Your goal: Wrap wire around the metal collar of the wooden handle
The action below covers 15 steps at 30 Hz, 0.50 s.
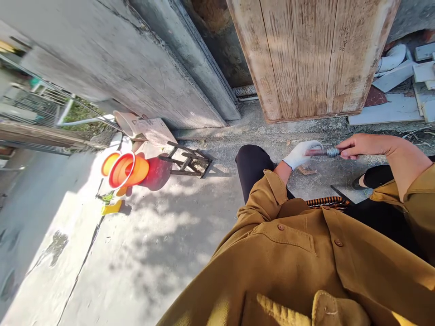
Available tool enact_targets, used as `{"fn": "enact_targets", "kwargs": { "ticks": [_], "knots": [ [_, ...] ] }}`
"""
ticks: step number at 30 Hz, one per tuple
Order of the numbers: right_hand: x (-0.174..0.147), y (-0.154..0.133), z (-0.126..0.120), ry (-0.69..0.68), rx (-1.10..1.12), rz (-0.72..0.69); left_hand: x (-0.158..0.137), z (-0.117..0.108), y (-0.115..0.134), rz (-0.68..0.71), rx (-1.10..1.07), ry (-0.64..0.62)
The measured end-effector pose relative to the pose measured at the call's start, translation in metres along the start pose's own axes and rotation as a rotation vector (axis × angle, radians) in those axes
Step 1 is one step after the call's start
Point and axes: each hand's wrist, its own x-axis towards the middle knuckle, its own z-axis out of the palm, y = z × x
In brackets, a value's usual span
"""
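My left hand [301,155], in a white glove, is closed around a short reddish-brown stick [315,152] that looks like a wooden handle. Silvery wire [331,151] is wound in coils about the stick's right end. My right hand [356,146] is bare, its thumb and fingers pinched together right at those coils. Whether these fingertips grip the wire or the stick's tip cannot be made out. On the concrete below the hands lies a small brownish fragment [306,170]. A dark, thin blade-like piece [341,194] rests near my legs, beside an orange-and-black striped woven thing [324,202].
A wooden panel [312,59] leans at the wall ahead. White pipe pieces [392,59] and boards are piled to the right. On the left stand a small wooden stool frame [188,160], orange buckets [131,170] and a yellow container [111,207].
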Motion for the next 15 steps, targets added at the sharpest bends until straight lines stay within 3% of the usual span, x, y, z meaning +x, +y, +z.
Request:
{"fn": "enact_targets", "kwargs": {
  "ticks": [4,7,9,10,13,15],
  "knots": [
    [-0.005,0.006,-0.008,0.531,0.357,-0.009,-0.002,0.003,0.006,0.003,0.027,0.014],
    [0.002,0.012,-0.009,0.703,0.475,0.040,-0.003,0.010,0.010,0.050,0.139,-0.057],
    [0.008,0.018,-0.011,0.737,0.394,0.121,-0.003,0.016,0.010,0.073,0.224,-0.115],
    [0.011,0.022,-0.013,0.722,0.255,0.196,-0.002,0.018,0.010,0.084,0.257,-0.130],
    [0.018,0.033,-0.019,0.557,-0.286,0.418,-0.003,0.020,0.009,0.117,0.321,-0.123],
    [0.020,0.039,-0.018,0.402,-0.447,0.438,-0.004,0.017,0.010,0.122,0.349,-0.103]
  ]
}}
